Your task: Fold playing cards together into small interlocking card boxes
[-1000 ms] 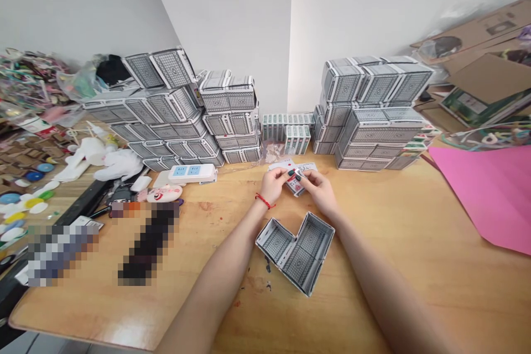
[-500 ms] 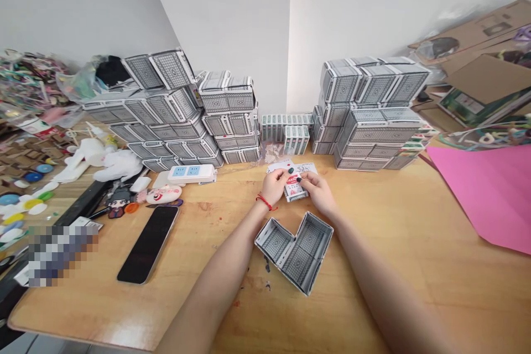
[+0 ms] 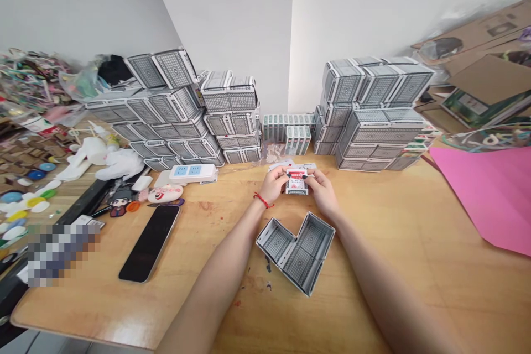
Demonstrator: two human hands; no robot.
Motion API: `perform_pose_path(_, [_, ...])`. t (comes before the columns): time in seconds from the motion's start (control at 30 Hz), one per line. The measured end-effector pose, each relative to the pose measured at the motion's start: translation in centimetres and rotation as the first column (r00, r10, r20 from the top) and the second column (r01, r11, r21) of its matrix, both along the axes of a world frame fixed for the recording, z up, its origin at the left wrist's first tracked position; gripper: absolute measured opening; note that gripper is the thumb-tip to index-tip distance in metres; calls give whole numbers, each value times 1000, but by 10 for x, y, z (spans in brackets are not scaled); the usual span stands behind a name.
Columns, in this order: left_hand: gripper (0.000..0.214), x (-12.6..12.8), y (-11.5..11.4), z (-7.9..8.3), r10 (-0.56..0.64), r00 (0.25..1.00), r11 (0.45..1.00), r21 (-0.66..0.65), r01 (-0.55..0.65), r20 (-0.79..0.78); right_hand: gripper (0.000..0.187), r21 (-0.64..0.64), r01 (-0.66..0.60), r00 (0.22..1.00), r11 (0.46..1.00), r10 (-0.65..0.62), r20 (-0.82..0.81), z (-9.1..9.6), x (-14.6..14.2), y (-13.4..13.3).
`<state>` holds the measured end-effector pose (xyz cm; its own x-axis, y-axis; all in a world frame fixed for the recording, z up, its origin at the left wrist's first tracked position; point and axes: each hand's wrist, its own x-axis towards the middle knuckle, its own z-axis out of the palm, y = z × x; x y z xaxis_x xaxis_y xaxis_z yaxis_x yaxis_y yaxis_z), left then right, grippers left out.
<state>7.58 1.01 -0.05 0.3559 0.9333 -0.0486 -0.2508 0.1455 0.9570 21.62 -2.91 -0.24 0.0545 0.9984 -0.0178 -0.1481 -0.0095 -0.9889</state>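
Note:
Between my two hands is a small stack of playing cards (image 3: 297,183), its top face white with a red band and printed letters. My left hand (image 3: 275,183), with a red cord at the wrist, is closed on the cards' left edge. On their right edge my right hand (image 3: 321,190) is closed too, thumb on top. Behind the fingers a few loose cards (image 3: 310,165) lie on the table, partly hidden. Nearer to me, between my forearms, stands an open heart-shaped box (image 3: 299,257) built from patterned grey cards.
Stacks of card-built boxes stand at the back left (image 3: 166,105) and back right (image 3: 377,116), with small card packs (image 3: 296,138) between them. A power strip (image 3: 193,172), a phone (image 3: 149,243) and craft clutter lie left. Pink paper (image 3: 485,193) and cardboard boxes (image 3: 489,77) are at right.
The cards in my hands have turned from a slant to nearly straight. My right thumb has shifted towards their right edge. The heart-shaped box stays in place.

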Motion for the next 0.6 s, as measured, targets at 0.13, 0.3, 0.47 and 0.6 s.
perform_pose_path(0.13, [20, -1, -2, 2, -5, 1000, 1000, 20, 5, 4, 14, -26, -20, 998, 999, 19, -57, 2, 1, -1])
perform_pose_path(0.3, [18, -2, -4, 2, 25, 1000, 1000, 12, -25, 12, 15, -14, -69, 992, 998, 67, -109, 5, 0, -2])
perform_pose_path(0.47, [16, -1, -2, 0, 71, 997, 997, -1, -71, 21, 14, -18, -59, 987, 998, 55, -148, 6, -1, -1])
perform_pose_path(0.6, [16, -1, 0, -2, 70, 998, 998, -4, -70, 4, 14, -46, -43, 986, 998, 34, -166, 5, 0, -1])
